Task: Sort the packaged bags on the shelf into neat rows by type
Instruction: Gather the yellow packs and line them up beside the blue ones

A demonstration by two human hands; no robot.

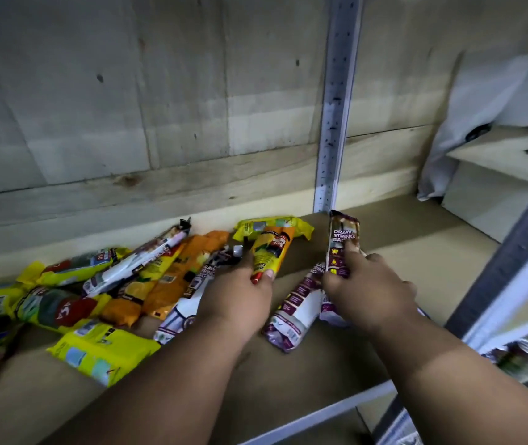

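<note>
A person's two bare forearms reach over a tan board shelf [400, 252] strewn with packaged bags. At far left, bright yellow-green plastic packs [104, 350] lie flat and scattered near the front edge, one with a red and green printed label [57, 308] just behind them. Further in, a slim white and dark packet [137, 261] rests tilted across orange plastic packs [176, 277], which lie side by side pointing toward the pale wooden back wall [160, 107]. A white and maroon drawstring-bag packet [189, 300] lies beside the orange ones, partly under the left hand [240, 300]. That hand pinches the lower end of a yellow-orange pack with a dark label [270, 252], thumb and fingers curled round it, its far end lifted toward another yellow-green pack [272, 224] lying against the back wall. Between the hands, a second white and maroon packet [291, 313] lies flat on the shelf. The right hand [368, 290] grips a maroon packet lettered "DRAW STRING BAG" [343, 239], held upright with its top near the perforated grey metal upright [336, 107]; a fingertip presses its face. A similar packet lies under that hand, mostly hidden. A grey metal shelf rail [513, 268] runs diagonally at right.
</note>
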